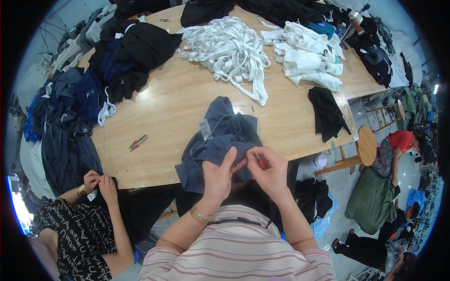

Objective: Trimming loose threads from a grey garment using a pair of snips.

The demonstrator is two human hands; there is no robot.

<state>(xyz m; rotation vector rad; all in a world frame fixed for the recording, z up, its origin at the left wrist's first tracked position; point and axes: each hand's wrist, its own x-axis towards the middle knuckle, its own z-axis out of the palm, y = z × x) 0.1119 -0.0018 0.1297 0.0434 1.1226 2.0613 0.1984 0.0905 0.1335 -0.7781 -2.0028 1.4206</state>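
Note:
A grey-blue garment with a gathered elastic part and a white label lies bunched at the table's near edge, partly hanging over it. My left hand grips its near side, thumb on top and fingers underneath. Close beside it, my right hand is closed in a pinch at the cloth's right edge. Between its fingers shows a small red-handled tool with a thin metal tip, like thread snips; the hand hides most of it. Another pair of red-handled thread snips lies on the table to the left.
White straps and white garments are heaped on the wooden table's far side. Dark clothes pile up at left. A black cloth piece lies at right. A co-worker handles dark cloth at left. A wooden stool stands right.

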